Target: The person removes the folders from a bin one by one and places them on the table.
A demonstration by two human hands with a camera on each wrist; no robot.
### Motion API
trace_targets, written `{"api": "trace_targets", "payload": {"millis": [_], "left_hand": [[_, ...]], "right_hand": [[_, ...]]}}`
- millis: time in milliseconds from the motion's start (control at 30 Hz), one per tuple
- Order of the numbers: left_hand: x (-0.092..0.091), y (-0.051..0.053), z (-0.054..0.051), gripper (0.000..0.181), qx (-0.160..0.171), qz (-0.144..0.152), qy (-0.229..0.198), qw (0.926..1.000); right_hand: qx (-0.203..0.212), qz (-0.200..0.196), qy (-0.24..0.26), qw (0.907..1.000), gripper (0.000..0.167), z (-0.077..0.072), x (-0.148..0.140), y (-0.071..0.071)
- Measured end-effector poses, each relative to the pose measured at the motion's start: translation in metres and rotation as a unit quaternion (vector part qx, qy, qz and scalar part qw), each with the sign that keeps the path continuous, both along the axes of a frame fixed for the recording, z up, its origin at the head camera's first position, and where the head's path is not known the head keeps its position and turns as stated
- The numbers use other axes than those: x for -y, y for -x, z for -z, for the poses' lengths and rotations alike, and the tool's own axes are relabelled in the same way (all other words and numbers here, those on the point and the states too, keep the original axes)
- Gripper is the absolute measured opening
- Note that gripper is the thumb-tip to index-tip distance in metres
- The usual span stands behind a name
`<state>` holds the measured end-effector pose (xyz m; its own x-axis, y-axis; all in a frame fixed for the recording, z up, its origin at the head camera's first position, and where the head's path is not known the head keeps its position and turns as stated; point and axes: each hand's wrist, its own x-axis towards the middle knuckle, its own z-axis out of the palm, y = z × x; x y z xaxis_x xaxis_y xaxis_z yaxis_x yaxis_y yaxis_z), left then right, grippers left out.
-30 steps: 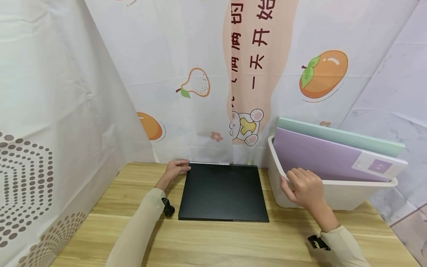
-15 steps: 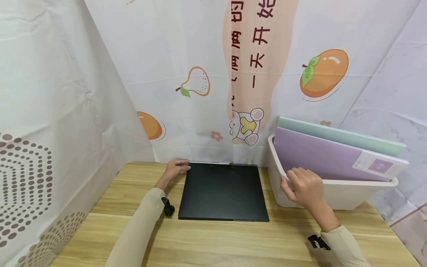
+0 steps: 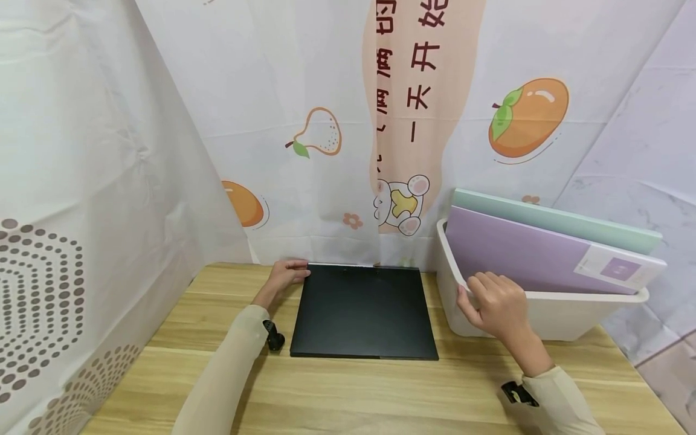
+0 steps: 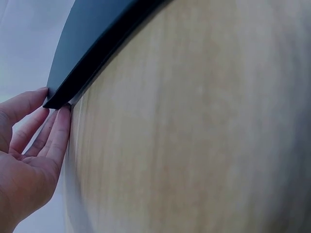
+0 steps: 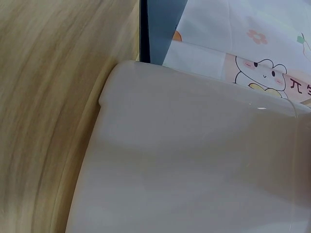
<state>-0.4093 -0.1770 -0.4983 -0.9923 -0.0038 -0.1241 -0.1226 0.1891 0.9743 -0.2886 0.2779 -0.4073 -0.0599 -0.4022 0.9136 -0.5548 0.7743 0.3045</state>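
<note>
A flat black folder [image 3: 364,311] lies on the wooden table against the back cloth. My left hand [image 3: 281,280] is at its far left corner; in the left wrist view the thumb [image 4: 26,103] and fingers [image 4: 59,133] meet the corner from either side, pinching it. My right hand [image 3: 496,304] grips the near left part of the rim of a white plastic bin [image 3: 565,317]. In the right wrist view the bin's wall fills most of the picture, and the hand is nearly all hidden. A purple file folder [image 3: 505,251] and a mint green one [image 3: 554,220] lean inside the bin.
The wooden table [image 3: 337,399] runs along the front. A white cloth [image 3: 261,78] printed with fruit and characters hangs behind it, and another sheet [image 3: 119,181] covers the left side. Close to the folder's right edge stands the bin.
</note>
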Motion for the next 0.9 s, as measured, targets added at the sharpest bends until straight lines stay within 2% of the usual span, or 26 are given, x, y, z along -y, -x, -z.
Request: {"api": "trace_targets", "payload": {"millis": [900], "left_hand": [[-0.0004,0.0001,-0.0005,0.039,-0.002,-0.007,-0.003,1.0000]], "right_hand": [[-0.003,-0.001,0.004,1.0000,0.036,-0.0005,0.0007,0.0000]]}}
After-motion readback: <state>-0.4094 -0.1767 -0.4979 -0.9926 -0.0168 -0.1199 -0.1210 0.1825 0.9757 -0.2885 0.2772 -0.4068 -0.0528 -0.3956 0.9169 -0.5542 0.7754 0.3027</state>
